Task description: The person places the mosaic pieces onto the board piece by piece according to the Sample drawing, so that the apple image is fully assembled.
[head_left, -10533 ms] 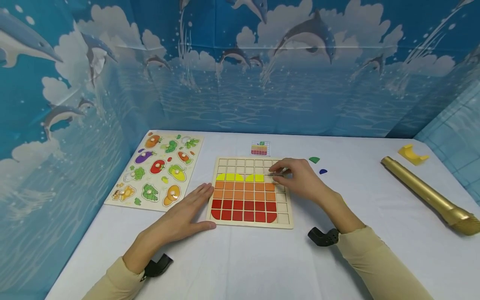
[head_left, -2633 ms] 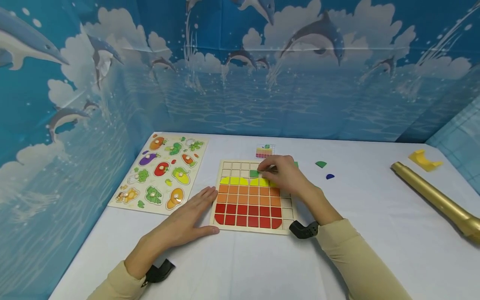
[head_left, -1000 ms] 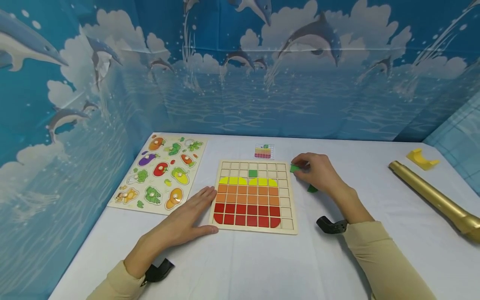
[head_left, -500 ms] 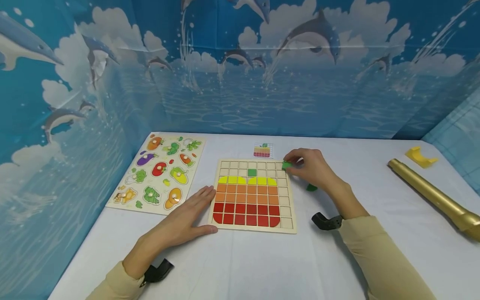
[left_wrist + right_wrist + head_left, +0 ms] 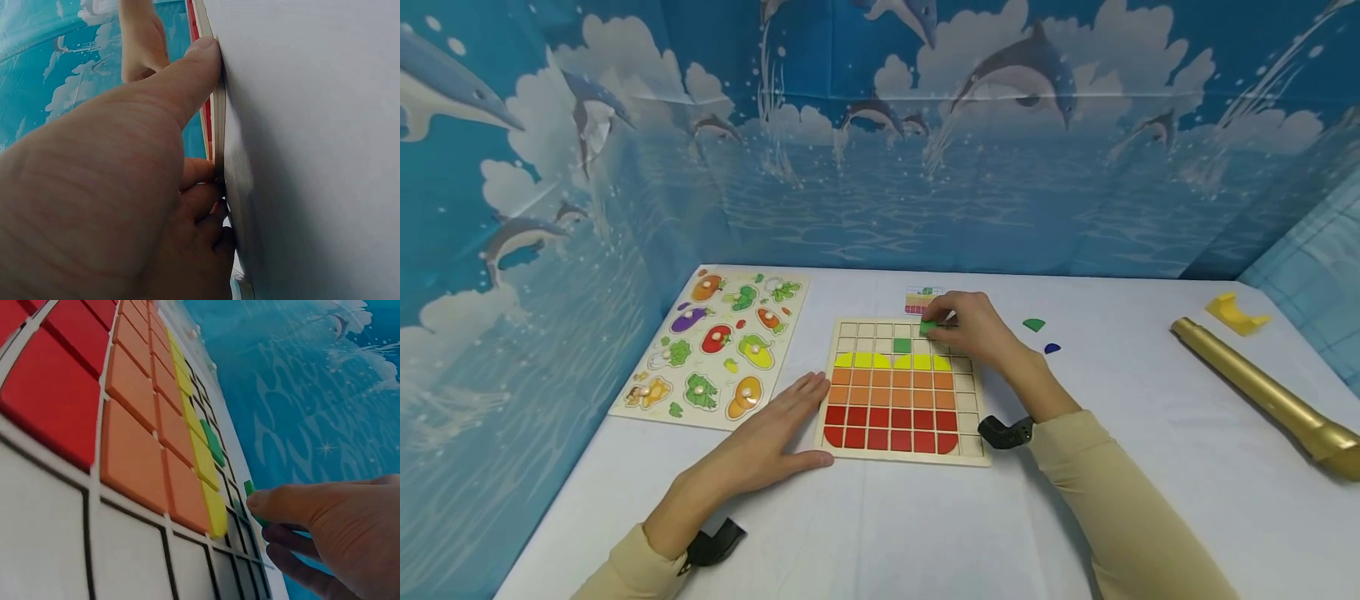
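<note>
A wooden grid board point(image 5: 972, 424) lies mid-table, with rows of red point(image 5: 898, 416), orange point(image 5: 891, 389) and yellow tiles point(image 5: 880, 361) set in it. One green square tile point(image 5: 902, 345) sits above the yellow row. My left hand point(image 5: 760, 442) rests along the board's left edge, its fingers extended; the left wrist view shows the thumb point(image 5: 199, 62) against the rim. Over the top row, my right hand point(image 5: 973, 329) pinches a green tile point(image 5: 927, 328) between thumb and fingers. In the right wrist view this tile point(image 5: 249, 487) is partly hidden by the thumb.
Right of the board lie a green quarter-round tile point(image 5: 1033, 325) and a dark blue half-round tile point(image 5: 1052, 348). A picture card point(image 5: 917, 302) is behind the board. A vegetable puzzle point(image 5: 715, 358) lies left; a gold microphone point(image 5: 1262, 396) and yellow stand point(image 5: 1236, 314) lie right.
The yellow row has gained a tile, and a green square has been set in the grid. My right hand has carried another green tile leftward from beside the board. The left hand stays put.
</note>
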`<state>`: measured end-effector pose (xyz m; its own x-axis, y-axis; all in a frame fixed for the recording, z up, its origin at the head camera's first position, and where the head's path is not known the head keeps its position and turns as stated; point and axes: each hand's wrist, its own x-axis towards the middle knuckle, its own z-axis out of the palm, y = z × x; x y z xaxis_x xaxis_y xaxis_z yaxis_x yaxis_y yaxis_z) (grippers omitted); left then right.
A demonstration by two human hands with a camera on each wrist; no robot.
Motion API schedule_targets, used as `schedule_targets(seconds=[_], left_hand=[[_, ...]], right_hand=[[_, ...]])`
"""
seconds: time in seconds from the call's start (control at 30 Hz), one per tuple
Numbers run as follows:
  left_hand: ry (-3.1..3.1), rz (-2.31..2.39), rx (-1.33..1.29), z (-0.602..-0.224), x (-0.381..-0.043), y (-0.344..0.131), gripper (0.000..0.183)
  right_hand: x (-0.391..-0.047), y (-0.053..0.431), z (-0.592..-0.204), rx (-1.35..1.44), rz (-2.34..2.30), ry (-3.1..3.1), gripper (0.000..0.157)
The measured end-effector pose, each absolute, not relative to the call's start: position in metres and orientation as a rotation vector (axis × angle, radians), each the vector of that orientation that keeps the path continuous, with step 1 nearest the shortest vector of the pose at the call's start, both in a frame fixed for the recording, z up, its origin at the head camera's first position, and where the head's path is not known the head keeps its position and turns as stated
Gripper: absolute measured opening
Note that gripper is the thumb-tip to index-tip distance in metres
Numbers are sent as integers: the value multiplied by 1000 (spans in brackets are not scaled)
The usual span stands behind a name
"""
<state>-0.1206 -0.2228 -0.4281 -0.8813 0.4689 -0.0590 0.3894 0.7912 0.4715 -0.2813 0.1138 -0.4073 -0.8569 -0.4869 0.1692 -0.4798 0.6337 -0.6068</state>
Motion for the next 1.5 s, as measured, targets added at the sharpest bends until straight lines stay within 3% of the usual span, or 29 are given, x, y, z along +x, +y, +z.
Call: schedule_targets(seconds=[0.53,0.8,1.5], left_hand=[[2797,694,658,-427,-121,-222,101],[2795,693,664,-426,-120,-222,101],[2788,691,629,-426,-120,-220,102]], right_hand=[[-276,103,-418,-828,-1047,2891,12],[-272,109,-413,-812,-1034,2872,18],[-269,190,-406,-488,-1046,3037,22]])
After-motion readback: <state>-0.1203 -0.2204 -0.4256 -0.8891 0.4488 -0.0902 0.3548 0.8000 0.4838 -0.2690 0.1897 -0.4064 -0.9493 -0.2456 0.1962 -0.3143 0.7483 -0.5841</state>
